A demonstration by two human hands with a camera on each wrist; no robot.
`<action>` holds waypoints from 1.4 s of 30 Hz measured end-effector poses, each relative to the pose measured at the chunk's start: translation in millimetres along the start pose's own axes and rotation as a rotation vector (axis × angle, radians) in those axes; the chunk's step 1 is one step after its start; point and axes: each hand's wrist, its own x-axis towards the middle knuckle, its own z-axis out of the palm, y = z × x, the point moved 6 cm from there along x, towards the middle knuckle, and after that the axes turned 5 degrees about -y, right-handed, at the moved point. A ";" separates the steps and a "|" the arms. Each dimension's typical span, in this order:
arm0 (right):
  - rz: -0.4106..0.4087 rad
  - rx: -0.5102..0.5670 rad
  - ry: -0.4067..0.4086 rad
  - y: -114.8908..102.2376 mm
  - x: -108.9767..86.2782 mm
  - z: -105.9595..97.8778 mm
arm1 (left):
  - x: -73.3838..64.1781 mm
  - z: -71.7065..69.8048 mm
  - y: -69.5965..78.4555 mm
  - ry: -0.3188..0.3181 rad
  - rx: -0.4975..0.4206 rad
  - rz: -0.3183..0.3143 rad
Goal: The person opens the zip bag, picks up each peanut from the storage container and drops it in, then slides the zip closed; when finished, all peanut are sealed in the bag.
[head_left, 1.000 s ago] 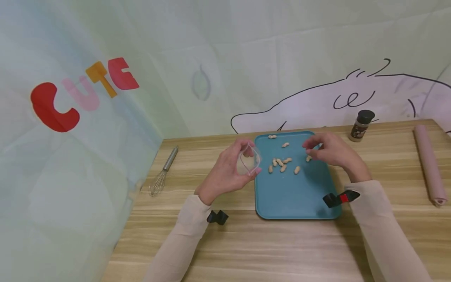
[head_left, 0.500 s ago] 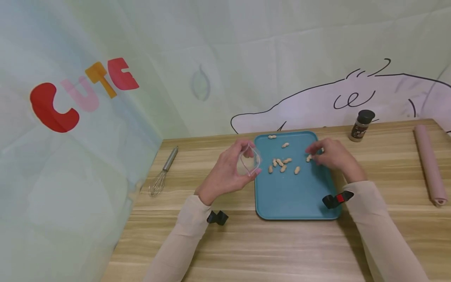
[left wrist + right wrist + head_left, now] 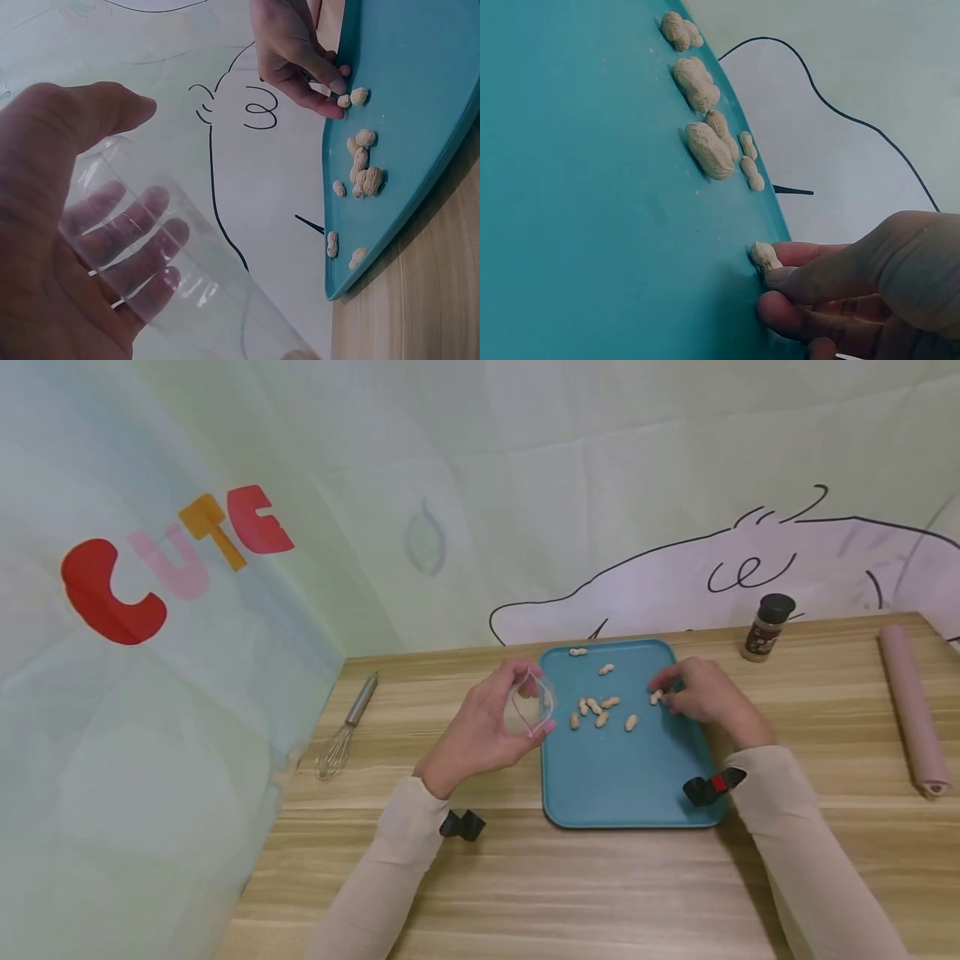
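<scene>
Over a blue tray [image 3: 615,781], the right hand [image 3: 703,695] is pinching a tan peanut [image 3: 764,256]; leftward, the left hand [image 3: 482,724] is gripping a clear container [image 3: 206,274].

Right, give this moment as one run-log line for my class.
left hand: holds clear container, mouth open | right hand: pinches peanut at right side of blue tray | other peanuts: lying on tray
</scene>
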 end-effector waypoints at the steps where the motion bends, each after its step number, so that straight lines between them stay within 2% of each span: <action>1: -0.002 -0.005 -0.001 -0.1 0.7 0.9 | -0.1 0.0 -0.1 -0.001 -0.001 -0.003; 10: -0.006 -0.032 0.006 -2.5 0.8 3.5 | -0.4 0.0 -0.2 -0.004 0.003 -0.009; 18: -0.066 -0.051 0.090 -10.5 -3.3 -1.1 | 0.0 1.4 0.0 -0.013 0.000 -0.015; 25: -0.118 -0.033 0.193 -35.0 -10.6 -16.3 | 0.8 3.0 -0.7 -0.024 -0.003 -0.021; 31: -0.168 -0.076 0.247 -58.3 -19.5 -27.7 | 0.3 3.6 -1.1 -0.026 -0.013 -0.019; 38: -0.204 -0.087 0.279 -87.4 -35.9 -35.6 | 0.2 3.6 0.0 -0.023 -0.010 -0.012; 42: -0.253 -0.104 0.301 -103.2 -46.8 -38.8 | 0.2 3.5 0.7 -0.022 -0.007 -0.012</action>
